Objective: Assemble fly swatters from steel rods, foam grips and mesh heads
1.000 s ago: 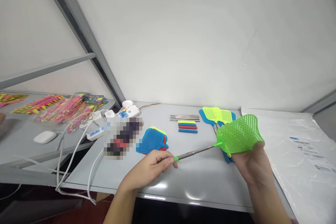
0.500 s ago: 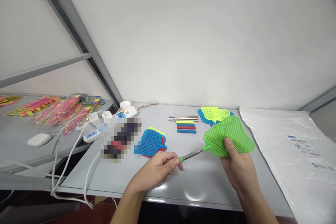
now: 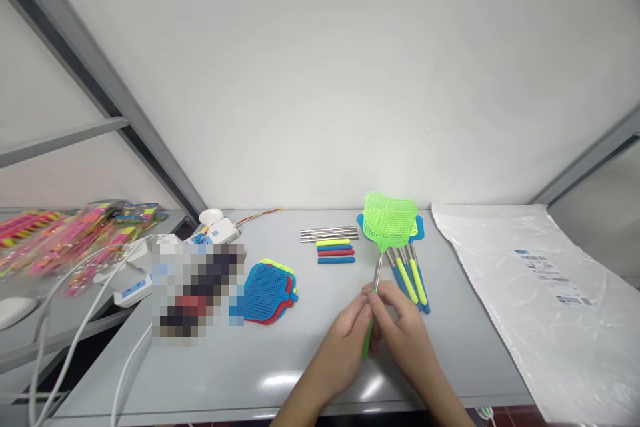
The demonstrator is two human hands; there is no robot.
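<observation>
A green fly swatter (image 3: 390, 221) stands tilted upright in front of me, its mesh head pointing away over the table. My left hand (image 3: 343, 343) is closed around its green handle from the left. From the other side my right hand (image 3: 401, 328) also grips the handle, just below the metal rod (image 3: 378, 271). Beneath and right of the green head lie several fly swatters with blue and yellow handles (image 3: 413, 277). To the left is a stack of loose swatter heads (image 3: 265, 291), blue on top, red and yellow below.
Metal rods (image 3: 329, 234) lie above several coloured handle grips (image 3: 335, 252) mid-table. A white plastic mailing bag (image 3: 490, 280) covers the right side. On the left are a power strip (image 3: 220, 231), white cables (image 3: 83, 323), a pixelated patch and bagged pink items (image 3: 75, 233).
The green swatter has swung from lying sideways to pointing away from me. My right hand has moved from its mesh head to the handle, beside my left hand. The view has shifted right.
</observation>
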